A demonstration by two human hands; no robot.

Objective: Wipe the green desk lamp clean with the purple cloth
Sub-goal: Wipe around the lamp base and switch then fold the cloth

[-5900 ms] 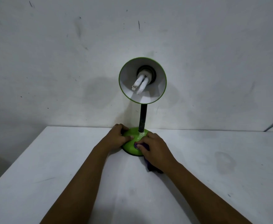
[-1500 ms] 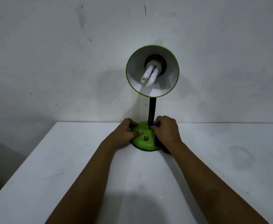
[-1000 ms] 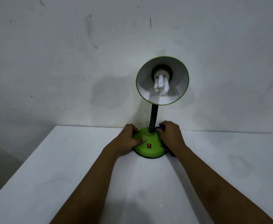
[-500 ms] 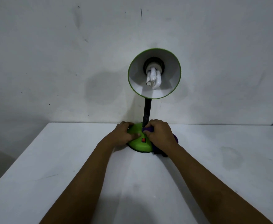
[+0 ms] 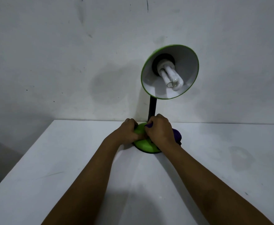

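The green desk lamp stands at the far edge of the white table, its round green base (image 5: pixel 145 146) half covered by my hands. A black neck (image 5: pixel 152 109) rises to the shade (image 5: pixel 170 71), which faces me with a white bulb inside. My left hand (image 5: pixel 127 132) grips the left side of the base, fingers curled over its far rim. My right hand (image 5: pixel 161 131) presses the bunched purple cloth (image 5: pixel 177 134) onto the top of the base beside the neck. A bit of cloth shows at my fingertips and more bulges out to the right.
The white table (image 5: pixel 55 168) runs up to a scuffed white wall (image 5: pixel 68 62) right behind the lamp. The table's left edge drops off into a dark gap. A faint round stain (image 5: pixel 240 155) marks the tabletop on the right.
The lamp has turned, so the shade now faces more to the right. My right hand with the cloth has slid over the base's front and hides the red switch. My left hand keeps its hold.
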